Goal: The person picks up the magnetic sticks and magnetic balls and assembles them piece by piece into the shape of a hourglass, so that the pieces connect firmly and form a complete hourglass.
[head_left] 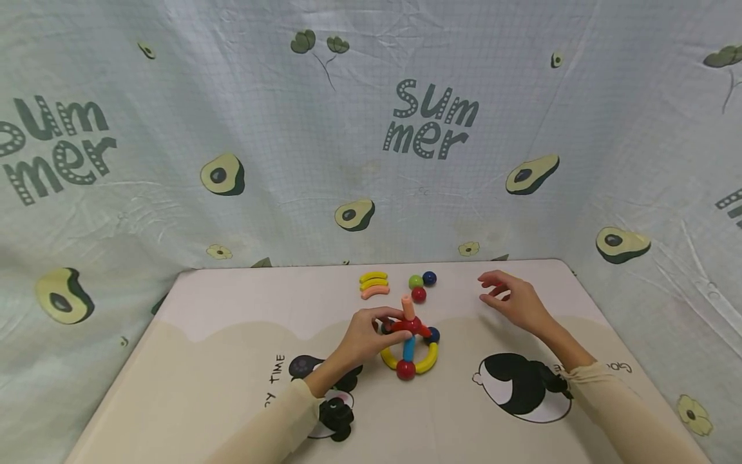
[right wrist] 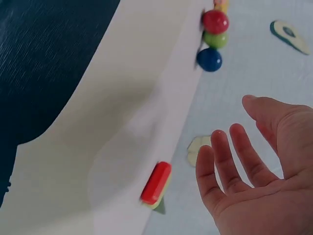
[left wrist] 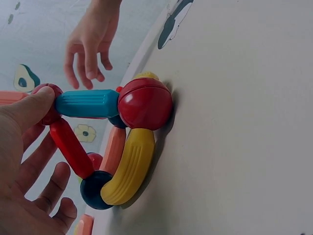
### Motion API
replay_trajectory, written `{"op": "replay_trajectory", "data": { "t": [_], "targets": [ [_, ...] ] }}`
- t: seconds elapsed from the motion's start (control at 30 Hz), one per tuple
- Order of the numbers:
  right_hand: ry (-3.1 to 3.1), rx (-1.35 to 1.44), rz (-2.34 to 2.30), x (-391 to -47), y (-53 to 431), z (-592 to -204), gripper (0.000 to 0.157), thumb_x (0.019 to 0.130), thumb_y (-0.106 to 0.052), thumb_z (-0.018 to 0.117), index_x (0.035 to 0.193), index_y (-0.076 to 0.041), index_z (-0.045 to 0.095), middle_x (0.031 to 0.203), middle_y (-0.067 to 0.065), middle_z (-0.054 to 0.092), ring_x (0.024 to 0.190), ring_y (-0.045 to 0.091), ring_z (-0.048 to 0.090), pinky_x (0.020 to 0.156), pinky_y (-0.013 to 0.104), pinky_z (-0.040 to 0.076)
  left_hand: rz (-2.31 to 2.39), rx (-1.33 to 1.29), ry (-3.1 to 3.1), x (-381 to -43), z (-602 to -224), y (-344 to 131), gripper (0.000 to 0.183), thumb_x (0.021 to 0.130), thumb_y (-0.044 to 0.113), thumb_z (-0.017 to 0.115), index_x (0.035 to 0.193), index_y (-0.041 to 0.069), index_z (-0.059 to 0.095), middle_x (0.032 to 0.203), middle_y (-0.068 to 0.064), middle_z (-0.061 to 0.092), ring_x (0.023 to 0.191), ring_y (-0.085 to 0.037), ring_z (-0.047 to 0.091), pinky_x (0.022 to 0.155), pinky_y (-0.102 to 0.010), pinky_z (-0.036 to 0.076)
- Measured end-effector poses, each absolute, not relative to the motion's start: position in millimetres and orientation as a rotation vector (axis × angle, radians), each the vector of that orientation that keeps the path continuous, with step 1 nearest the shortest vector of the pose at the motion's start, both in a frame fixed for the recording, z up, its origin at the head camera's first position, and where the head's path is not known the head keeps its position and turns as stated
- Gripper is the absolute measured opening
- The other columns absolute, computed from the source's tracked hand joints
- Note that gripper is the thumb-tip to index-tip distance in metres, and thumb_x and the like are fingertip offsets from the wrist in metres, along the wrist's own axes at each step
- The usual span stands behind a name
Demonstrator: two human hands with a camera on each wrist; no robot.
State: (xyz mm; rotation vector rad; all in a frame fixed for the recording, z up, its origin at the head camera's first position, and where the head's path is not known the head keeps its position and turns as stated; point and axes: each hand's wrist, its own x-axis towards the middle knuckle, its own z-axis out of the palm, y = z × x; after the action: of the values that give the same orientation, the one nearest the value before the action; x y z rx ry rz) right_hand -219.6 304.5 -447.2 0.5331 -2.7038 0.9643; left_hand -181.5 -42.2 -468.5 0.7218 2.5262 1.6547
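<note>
Left hand (head_left: 369,330) pinches the glossy red ball (head_left: 413,326) atop a multicoloured rod-and-ball frame (head_left: 409,350); loose-fingered right hand (head_left: 517,303) hovers near the desk's (head_left: 464,399) far-right corner.

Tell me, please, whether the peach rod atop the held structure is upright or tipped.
Nearly upright: the peach rod points upward from the upper red ball in the head view.

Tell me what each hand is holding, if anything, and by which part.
Left hand: the ball-and-stick structure, by its upper red ball, just beneath the upright pink stick. Right hand: nothing.
</note>
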Motion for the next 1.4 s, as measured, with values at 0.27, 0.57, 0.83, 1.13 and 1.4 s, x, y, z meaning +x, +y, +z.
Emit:
{"op": "replay_trajectory", "data": {
  "t": [0.27, 0.57, 0.83, 1.13, 1.4],
  "targets": [
    [-2.706, 0.539, 0.97, -230.0, 308.5, -456.3, 0.037, 0.089, -0.003, 0.079, 0.123, -0.003, 0.066, 0.11, 0.019, 0.073, 0.087, 0.029, 0.072, 0.075, 0.043, 0.056, 1.661, 0.716, 2.517, -182.2, -468.2, -40.7, 0.032, 0.089, 0.023, 0.082, 0.119, 0.012, 0.076, 0.105, 0.002, 0.075, 0.088, -0.02, 0.061, 0.066, -0.023, 0.052],
    [-2.794, 0.53, 1.104, -250.0, 281.9, -462.8, 0.04, 0.093, -0.01, 0.076, 0.13, -0.002, 0.062, 0.118, 0.023, 0.069, 0.094, 0.033, 0.07, 0.081, 0.045, 0.059, 1.664, 0.746, 2.512, -182.9, -468.8, -41.3, 0.032, 0.09, 0.023, 0.082, 0.119, 0.011, 0.076, 0.101, -0.002, 0.075, 0.086, -0.022, 0.06, 0.064, -0.021, 0.048],
    [-2.836, 0.509, 1.152, -267.1, 255.7, -466.3, 0.041, 0.095, -0.013, 0.074, 0.133, -0.003, 0.061, 0.124, 0.022, 0.067, 0.098, 0.035, 0.068, 0.086, 0.048, 0.058, 1.622, 0.725, 2.55, -180.5, -468.0, -41.3, 0.035, 0.091, 0.025, 0.081, 0.121, 0.01, 0.075, 0.099, -0.001, 0.073, 0.087, -0.023, 0.059, 0.07, -0.025, 0.047],
    [-2.845, 0.52, 1.142, -271.7, 243.7, -469.4, 0.039, 0.095, -0.013, 0.074, 0.131, -0.006, 0.062, 0.125, 0.021, 0.067, 0.1, 0.037, 0.068, 0.086, 0.05, 0.058, 1.622, 0.737, 2.551, -179.6, -468.6, -42.0, 0.034, 0.09, 0.024, 0.081, 0.12, 0.01, 0.075, 0.102, -0.001, 0.074, 0.089, -0.022, 0.06, 0.073, -0.026, 0.049],
    [-2.865, 0.466, 1.058, -270.0, 250.8, -470.0, 0.039, 0.095, -0.01, 0.074, 0.131, -0.004, 0.061, 0.125, 0.022, 0.066, 0.1, 0.037, 0.067, 0.085, 0.048, 0.058, 1.616, 0.733, 2.553, -179.3, -468.7, -42.9, 0.034, 0.09, 0.025, 0.081, 0.12, 0.01, 0.075, 0.101, -0.001, 0.073, 0.088, -0.022, 0.06, 0.072, -0.026, 0.048]
  ]
}}
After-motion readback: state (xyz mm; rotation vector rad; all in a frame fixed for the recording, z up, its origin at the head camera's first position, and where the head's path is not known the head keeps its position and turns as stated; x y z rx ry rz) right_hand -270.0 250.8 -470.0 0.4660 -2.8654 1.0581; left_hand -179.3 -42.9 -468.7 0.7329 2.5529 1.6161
